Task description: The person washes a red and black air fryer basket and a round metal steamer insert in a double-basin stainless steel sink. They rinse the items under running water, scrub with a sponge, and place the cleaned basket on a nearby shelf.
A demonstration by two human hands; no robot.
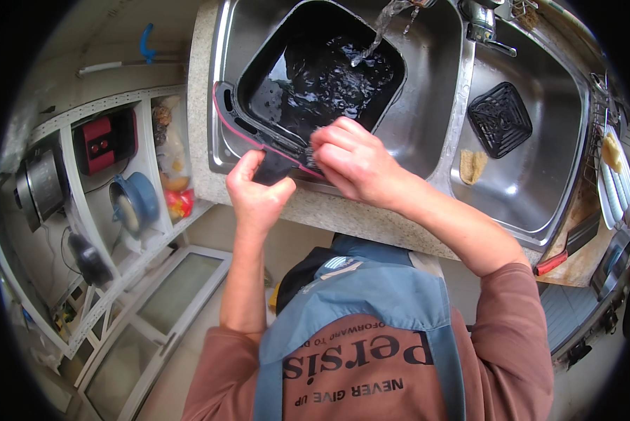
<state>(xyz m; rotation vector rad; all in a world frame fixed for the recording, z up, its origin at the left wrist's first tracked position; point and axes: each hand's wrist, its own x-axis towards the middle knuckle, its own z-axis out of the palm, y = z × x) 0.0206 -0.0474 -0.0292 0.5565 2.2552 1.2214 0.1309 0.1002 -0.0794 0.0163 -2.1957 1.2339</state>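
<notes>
A black air fryer basket with a red-edged front sits tilted in the left sink basin, with water inside it. My left hand grips its dark handle at the near side. My right hand is closed around a grey scrubber, probably steel wool, pressed to the front rim beside the handle. Most of the scrubber is hidden by my fingers. Running water falls into the basket from the top of the view.
The right basin holds a black slotted rack and a tan sponge. A metal faucet stands between the basins. On the right counter lies a red-handled knife, near a dish rack with plates. White shelves stand left.
</notes>
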